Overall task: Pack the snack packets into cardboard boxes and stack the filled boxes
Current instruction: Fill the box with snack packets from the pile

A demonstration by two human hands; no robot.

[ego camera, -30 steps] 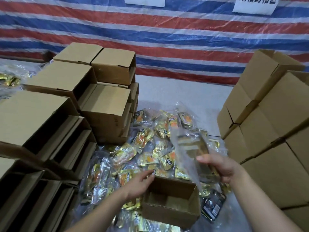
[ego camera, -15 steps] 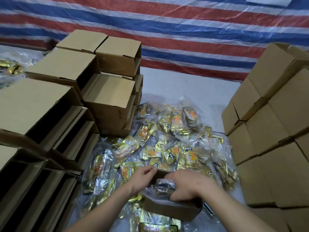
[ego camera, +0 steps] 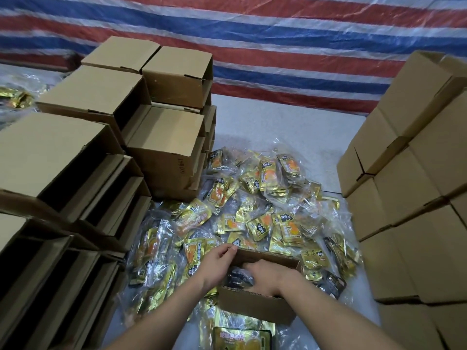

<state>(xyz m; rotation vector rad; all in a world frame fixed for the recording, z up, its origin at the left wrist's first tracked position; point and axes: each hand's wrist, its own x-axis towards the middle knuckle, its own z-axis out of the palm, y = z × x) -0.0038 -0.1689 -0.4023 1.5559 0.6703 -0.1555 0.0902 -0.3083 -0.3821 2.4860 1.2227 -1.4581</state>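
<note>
small open brown cardboard box (ego camera: 255, 305)

The right hand (ego camera: 267, 276) reaches into the open box (ego camera: 255, 308), and its fingertips are hidden behind a dark packet (ego camera: 238, 276), so the grip cannot be told. Nearer than the fingers, a gold packet (ego camera: 241, 339) is cut off by the bottom edge. Both forearms also run out of the picture there.

Small open box (ego camera: 255, 303) at the near edge of the floor mat (ego camera: 285, 127), in among the heap of snack packets (ego camera: 262, 208). Both hands in it: left hand (ego camera: 217, 263) on its far left corner, right hand (ego camera: 270, 276) inside. Empty box stacks (ego camera: 106, 137) on the left, shut box stacks (ego camera: 414, 198) on the right.
</note>
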